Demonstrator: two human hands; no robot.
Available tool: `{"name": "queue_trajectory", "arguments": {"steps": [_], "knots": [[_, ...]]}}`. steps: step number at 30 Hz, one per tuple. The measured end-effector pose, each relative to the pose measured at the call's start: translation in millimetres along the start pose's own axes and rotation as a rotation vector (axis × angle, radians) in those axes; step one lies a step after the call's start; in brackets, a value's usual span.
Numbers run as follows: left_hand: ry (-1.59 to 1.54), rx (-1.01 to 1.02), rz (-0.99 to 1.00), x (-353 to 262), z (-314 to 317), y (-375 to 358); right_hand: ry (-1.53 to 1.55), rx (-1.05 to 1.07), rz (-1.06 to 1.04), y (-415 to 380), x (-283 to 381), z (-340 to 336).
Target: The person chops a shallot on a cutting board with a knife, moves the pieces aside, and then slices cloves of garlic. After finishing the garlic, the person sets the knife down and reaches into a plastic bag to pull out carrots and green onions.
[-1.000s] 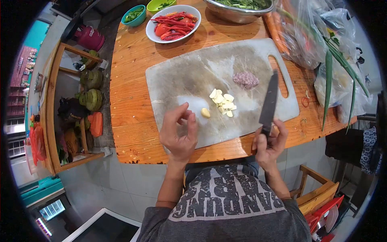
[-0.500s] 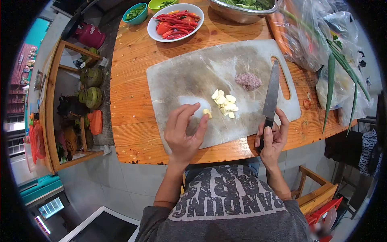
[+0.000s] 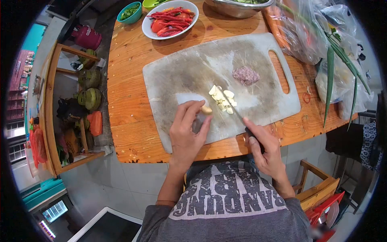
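Observation:
My left hand (image 3: 188,126) rests over the cutting board (image 3: 177,56), its thumb and index finger closed about a small tan-yellow piece that looks like ginger (image 3: 207,109). In my right hand (image 3: 264,147) is a kitchen knife (image 3: 238,115), held by its black handle. The blade slants away to the upper left, over the pile of pale garlic pieces (image 3: 228,94), and overlaps them in this view. Behind the garlic, toward the board's handle slot, sits a small mound of finely chopped purplish shallot (image 3: 246,76).
Behind the board stand a white bowl of red chillies and tomatoes (image 3: 171,20), a teal bowl of chopped greens (image 3: 130,13) and a metal bowl (image 3: 240,8). Plastic bags (image 3: 308,36) with carrots and spring onions (image 3: 347,60) lie at the right.
My right hand has swung the knife from pointing away beside the board's slot to slanting left over the garlic. My left thumb and index finger have drawn closer around the small piece.

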State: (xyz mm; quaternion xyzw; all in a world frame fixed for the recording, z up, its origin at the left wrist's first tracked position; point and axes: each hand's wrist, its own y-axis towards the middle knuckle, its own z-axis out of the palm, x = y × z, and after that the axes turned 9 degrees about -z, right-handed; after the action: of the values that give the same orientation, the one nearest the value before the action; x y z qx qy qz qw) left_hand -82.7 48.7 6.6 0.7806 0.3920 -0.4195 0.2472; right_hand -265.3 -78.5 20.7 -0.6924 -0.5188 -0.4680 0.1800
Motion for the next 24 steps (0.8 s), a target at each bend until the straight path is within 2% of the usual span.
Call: {"name": "queue_trajectory", "arguments": {"steps": [4, 7, 13, 24], "knots": [[0.033, -0.019, -0.011, 8.1, 3.4, -2.8, 0.055, 0.051, 0.076, -4.4, 7.6, 1.6], [0.0, -0.033, -0.016, 13.9, 6.0, -2.0, 0.051, 0.078, 0.032, -8.1, 3.5, 6.1], [-0.004, -0.033, 0.007, 9.5, 6.0, 0.5, 0.042, 0.135, 0.092, -5.3, 7.7, 10.5], [0.003, -0.001, 0.033, 5.4, 8.1, 4.7, 0.01, 0.135, 0.107, -4.5, 10.6, 6.4]]}}
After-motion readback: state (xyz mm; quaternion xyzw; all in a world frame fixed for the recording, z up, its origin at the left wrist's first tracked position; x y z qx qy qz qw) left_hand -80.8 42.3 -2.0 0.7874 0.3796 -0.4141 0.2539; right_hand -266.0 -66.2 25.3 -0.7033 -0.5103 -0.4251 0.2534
